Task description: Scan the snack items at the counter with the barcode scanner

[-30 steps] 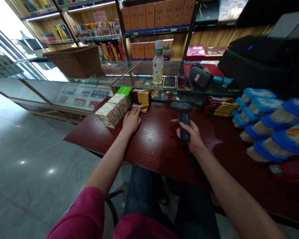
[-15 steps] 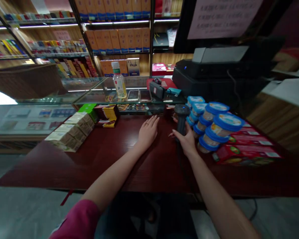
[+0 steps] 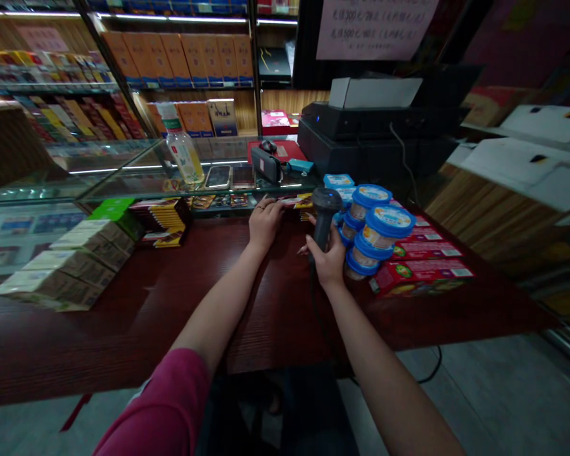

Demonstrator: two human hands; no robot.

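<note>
My right hand [image 3: 330,259] is wrapped round the handle of a black barcode scanner [image 3: 323,218], held upright with its head on top and its cable trailing down over the counter. My left hand [image 3: 265,225] lies palm down at the back of the dark red wooden counter [image 3: 209,285], fingers stretched out. Its fingertips come up to flat red and yellow packets [image 3: 298,201] by the glass; I cannot tell whether they touch. Right of the scanner stand stacked clear tubs with blue lids [image 3: 379,228], beside red boxes [image 3: 422,269].
At left are rows of small pale cartons [image 3: 71,269], a green pack [image 3: 116,212] and a stack of yellow-edged packets [image 3: 164,221]. On the glass case stand a bottle [image 3: 183,152], a phone [image 3: 218,177] and a black case [image 3: 266,166]. Behind the tubs is a black till [image 3: 361,145].
The view has turned to the right. My left hand has moved forward, from the bare counter to the flat packets at the back. My right hand still holds the scanner.
</note>
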